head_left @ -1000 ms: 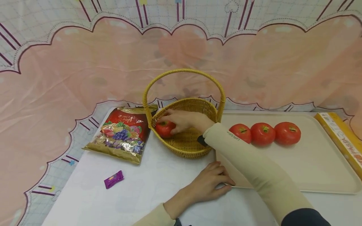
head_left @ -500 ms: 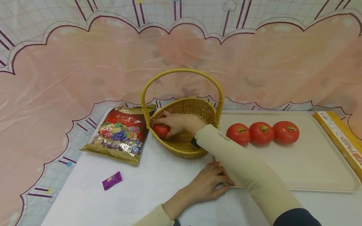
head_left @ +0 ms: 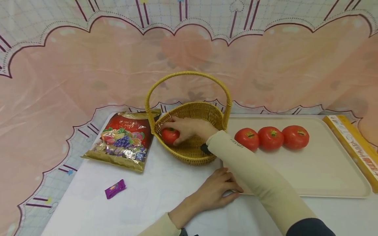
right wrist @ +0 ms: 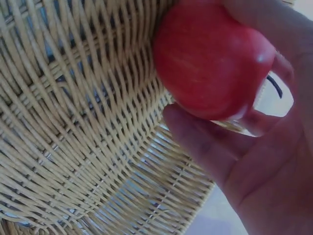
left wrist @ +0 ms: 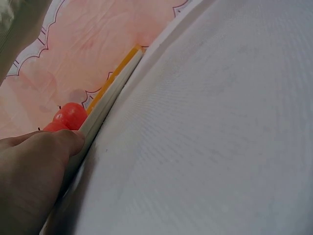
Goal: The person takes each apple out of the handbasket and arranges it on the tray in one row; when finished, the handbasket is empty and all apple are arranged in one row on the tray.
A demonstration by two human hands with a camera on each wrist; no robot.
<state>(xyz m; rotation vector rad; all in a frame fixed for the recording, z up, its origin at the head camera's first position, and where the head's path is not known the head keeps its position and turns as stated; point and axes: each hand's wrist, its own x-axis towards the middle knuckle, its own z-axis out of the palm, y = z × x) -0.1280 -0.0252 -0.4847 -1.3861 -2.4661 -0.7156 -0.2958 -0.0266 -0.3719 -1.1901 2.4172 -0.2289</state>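
Observation:
In the head view a yellow wicker basket (head_left: 189, 160) with a tall hoop handle stands mid-table. My right hand (head_left: 187, 128) reaches down into it and holds a red apple (head_left: 169, 136) against the left inner side. From the right wrist view, thumb and fingers curl around the apple (right wrist: 210, 63), whose dark stem points toward the palm, beside the woven wall. My left hand (head_left: 217, 190) rests on the near left corner of a beige tray (head_left: 325, 173), its thumb by the rim. A row of three red apples (head_left: 270, 138) lies on that tray.
Left of the basket lies a shiny bag of mixed fruit candy (head_left: 121, 141), with a small purple wrapped candy (head_left: 115, 189) in front. A yellow pasta box (head_left: 354, 150) leans along the tray's right edge. A patterned cloth (head_left: 189, 49) hangs behind the white table.
The right hand and apple have shifted slightly inside the basket, with the fingers moving a little over the fruit. The left hand keeps its place on the tray corner.

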